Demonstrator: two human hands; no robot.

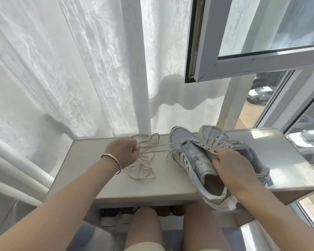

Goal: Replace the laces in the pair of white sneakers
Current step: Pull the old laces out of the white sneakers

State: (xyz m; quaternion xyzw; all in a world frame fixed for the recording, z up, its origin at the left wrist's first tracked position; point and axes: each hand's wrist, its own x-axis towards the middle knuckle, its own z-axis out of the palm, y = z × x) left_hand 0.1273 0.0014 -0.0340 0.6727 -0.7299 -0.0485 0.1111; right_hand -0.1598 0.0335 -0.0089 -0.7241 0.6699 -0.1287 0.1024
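Over the left half of the desk (87, 160), the left hand (124, 153) is closed around taut lace strands (158, 151) that run right into the near sneaker (194, 160). A loose lace (140, 178) lies tangled below that hand. The right hand (230, 163) grips the near sneaker's top with curled fingers. The second sneaker (217, 136) sits just behind, by the far edge.

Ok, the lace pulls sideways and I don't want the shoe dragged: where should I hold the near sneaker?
Hold the near sneaker at the tongue and collar, from the heel side, where the right hand sits. The lace runs left from the eyelets to the left hand, so that grip braces against it.
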